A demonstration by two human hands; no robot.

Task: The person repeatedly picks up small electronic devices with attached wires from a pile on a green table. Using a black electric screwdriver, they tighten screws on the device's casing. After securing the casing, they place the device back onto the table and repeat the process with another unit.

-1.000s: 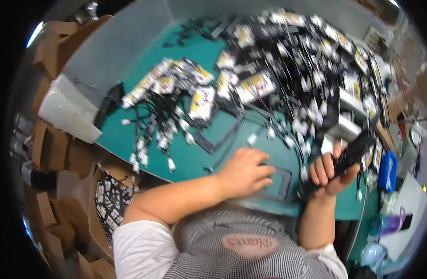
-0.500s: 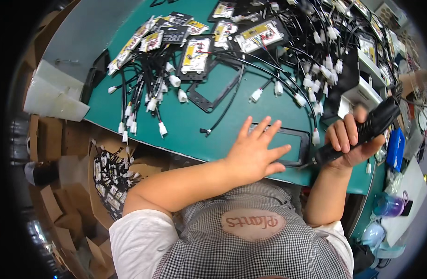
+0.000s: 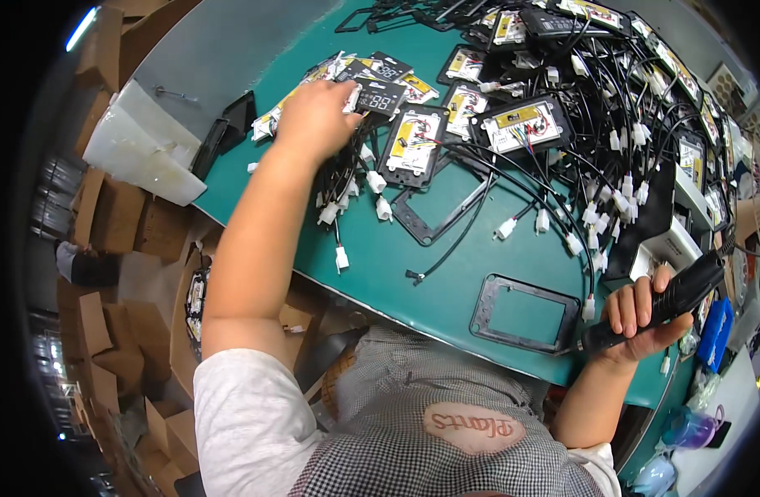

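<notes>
At the far left of the table, my left hand [image 3: 315,120] is over a pile of display circuit boards [image 3: 380,97] with black cables and white plugs. Thumb and forefinger are apart around a board's edge; the other fingertips are hidden. My right hand [image 3: 641,319] is wrapped round a black electric screwdriver [image 3: 678,296], its tip pointing left. Close to that tip, at the table's near edge, lies an empty black rectangular frame [image 3: 477,321]. Another black frame [image 3: 421,228] lies farther back, partly under a housing with a fitted board [image 3: 415,145].
Wired display units [image 3: 525,126] and tangled cables crowd the back right. A metal box [image 3: 674,248] and a blue bin [image 3: 715,335] stand on the right. The green table [image 3: 396,286] ends close to my apron. Cardboard boxes [image 3: 119,215] stand at left, below table height.
My left hand has moved from the near black frame to the board pile at far left. The right hand keeps hold of the screwdriver. The whole view has shifted.
</notes>
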